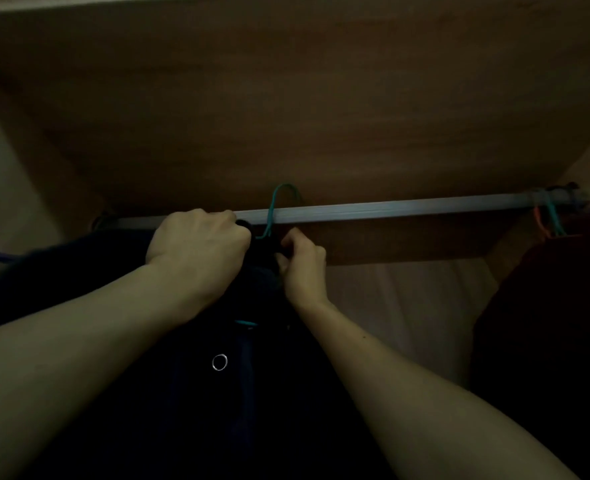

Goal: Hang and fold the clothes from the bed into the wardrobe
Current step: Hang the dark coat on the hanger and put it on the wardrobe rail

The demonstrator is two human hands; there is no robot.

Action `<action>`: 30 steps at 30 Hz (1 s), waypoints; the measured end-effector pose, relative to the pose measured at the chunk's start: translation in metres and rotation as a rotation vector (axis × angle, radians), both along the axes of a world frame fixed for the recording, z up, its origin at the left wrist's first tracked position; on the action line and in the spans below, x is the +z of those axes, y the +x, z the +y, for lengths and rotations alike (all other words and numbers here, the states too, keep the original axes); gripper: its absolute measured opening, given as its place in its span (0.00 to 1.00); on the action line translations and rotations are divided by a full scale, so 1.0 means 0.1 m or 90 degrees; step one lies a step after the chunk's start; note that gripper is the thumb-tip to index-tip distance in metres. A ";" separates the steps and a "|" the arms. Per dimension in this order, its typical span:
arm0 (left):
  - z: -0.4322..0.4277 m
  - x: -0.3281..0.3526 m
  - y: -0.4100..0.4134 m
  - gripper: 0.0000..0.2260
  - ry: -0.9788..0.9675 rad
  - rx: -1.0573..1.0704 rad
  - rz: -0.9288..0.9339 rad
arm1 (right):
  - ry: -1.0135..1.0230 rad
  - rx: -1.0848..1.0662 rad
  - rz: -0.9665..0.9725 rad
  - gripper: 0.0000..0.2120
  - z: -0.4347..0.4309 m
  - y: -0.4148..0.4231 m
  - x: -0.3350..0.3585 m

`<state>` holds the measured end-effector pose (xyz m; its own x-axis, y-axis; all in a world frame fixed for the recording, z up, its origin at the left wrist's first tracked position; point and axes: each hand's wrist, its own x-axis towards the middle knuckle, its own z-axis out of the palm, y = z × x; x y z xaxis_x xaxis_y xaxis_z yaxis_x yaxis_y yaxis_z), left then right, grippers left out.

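Gripping the dark garment [189, 410], left hand [196, 244] and right hand [302, 268] hide the hanger's [270, 216] neck.

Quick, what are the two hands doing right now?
Left hand: closed, gripping the dark garment by the teal hanger.
Right hand: closed, pinching the same garment.

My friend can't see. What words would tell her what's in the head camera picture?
A left hand and right hand grip the top of a dark garment on a teal hanger hooked over a metal rail in a dim wardrobe. More hangers hang at the rail's right end.
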<state>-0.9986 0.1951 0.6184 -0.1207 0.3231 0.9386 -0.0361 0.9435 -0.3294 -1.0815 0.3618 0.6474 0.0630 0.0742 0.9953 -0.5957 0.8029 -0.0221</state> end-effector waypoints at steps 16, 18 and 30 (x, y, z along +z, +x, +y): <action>0.22 -0.34 0.21 0.14 -0.028 -0.026 -0.044 | 0.010 -0.028 -0.030 0.09 0.27 0.20 -0.43; 0.22 -0.37 0.22 0.17 -0.024 -0.025 -0.032 | -0.001 -0.038 -0.033 0.10 0.26 0.27 -0.45; -0.03 -0.57 0.11 0.26 0.011 -0.086 -0.025 | 0.064 -0.049 -0.065 0.16 0.14 0.62 -0.74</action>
